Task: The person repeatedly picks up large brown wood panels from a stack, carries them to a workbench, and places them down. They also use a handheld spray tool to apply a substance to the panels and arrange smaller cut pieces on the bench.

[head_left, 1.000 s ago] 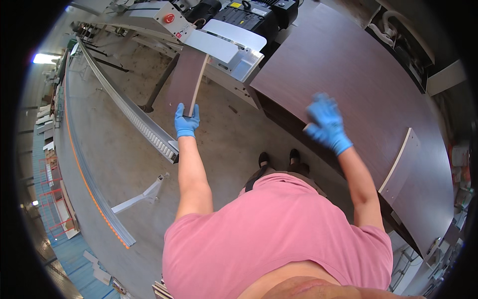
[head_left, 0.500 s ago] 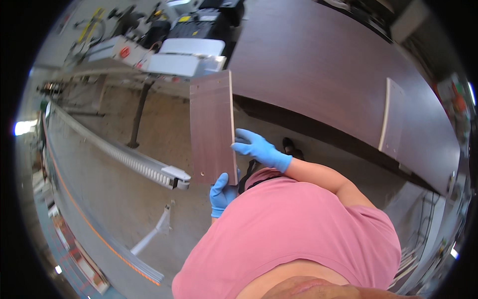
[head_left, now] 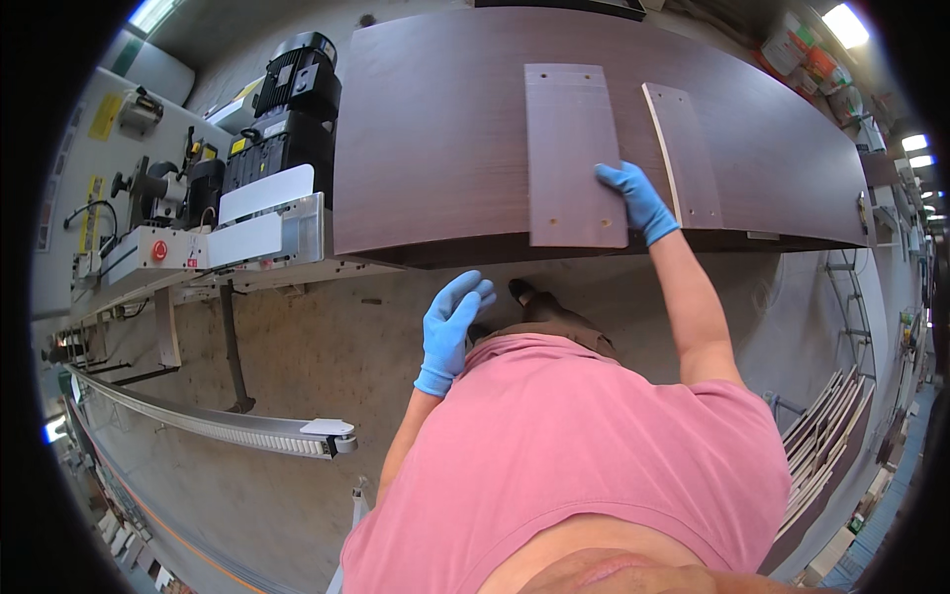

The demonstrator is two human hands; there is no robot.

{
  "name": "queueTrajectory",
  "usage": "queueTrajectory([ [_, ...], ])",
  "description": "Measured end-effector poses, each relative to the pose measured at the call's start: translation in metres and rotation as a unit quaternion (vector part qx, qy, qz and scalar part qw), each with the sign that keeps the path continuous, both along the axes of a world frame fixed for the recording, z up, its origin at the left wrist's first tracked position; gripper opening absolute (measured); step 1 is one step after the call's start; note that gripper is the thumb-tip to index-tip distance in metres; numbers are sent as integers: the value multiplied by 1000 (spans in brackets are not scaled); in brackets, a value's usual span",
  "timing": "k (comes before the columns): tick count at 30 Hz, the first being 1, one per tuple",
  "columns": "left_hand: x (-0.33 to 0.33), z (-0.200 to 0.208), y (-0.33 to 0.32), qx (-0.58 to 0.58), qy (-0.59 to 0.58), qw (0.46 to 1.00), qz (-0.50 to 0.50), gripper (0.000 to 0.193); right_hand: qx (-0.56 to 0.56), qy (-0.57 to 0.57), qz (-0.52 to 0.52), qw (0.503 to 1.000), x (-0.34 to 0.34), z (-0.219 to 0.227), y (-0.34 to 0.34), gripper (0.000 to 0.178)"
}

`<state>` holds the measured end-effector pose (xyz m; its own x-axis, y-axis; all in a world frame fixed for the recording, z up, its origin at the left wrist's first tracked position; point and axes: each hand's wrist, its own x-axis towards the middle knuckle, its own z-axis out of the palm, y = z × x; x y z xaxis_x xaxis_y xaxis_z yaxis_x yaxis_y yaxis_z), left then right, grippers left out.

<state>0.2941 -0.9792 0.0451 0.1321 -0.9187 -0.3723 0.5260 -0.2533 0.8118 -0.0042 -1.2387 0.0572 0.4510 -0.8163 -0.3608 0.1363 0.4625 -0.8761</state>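
1. Head view, upper right: one drilled panel (head_left: 697,158) already lies on the brown tabletop (head_left: 426,139); beside it, the right hand (head_left: 642,202) grips a second panel (head_left: 572,148), not yet released.
2. Centre: left hand (head_left: 451,327) empty, fingers loosely curled.

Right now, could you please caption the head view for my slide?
Right hand grips one panel over the tabletop, beside a second panel; left hand empty.

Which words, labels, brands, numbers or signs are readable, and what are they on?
None is readable.
Yellow labels on the pale machine: too small.
Yellow sticker on the black motor: too small.
Red label near the red button: too small.
Containers, upper right: any print is blurred.
Board at the right hand: no print visible.
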Motion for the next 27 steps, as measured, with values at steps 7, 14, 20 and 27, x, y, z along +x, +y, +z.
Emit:
queueTrajectory([
  [7, 8, -34, 3, 113, -20, 993, 19, 42, -15, 240, -48, 969, -85, -6, -40, 48],
  [14, 37, -57, 25, 130, -33, 986, 103, 41, -395, 697, -65, 595, -57, 20, -30, 79],
  [20, 83, -67, 42, 81, -87, 967, 226, 38, -288, 749, -30, 595, 6, -41, -9, 108],
  [27, 227, -28, 75, 46, -727, 583, 360, 50, -305, 743, 149, 577, 17, -6, -32, 103],
])
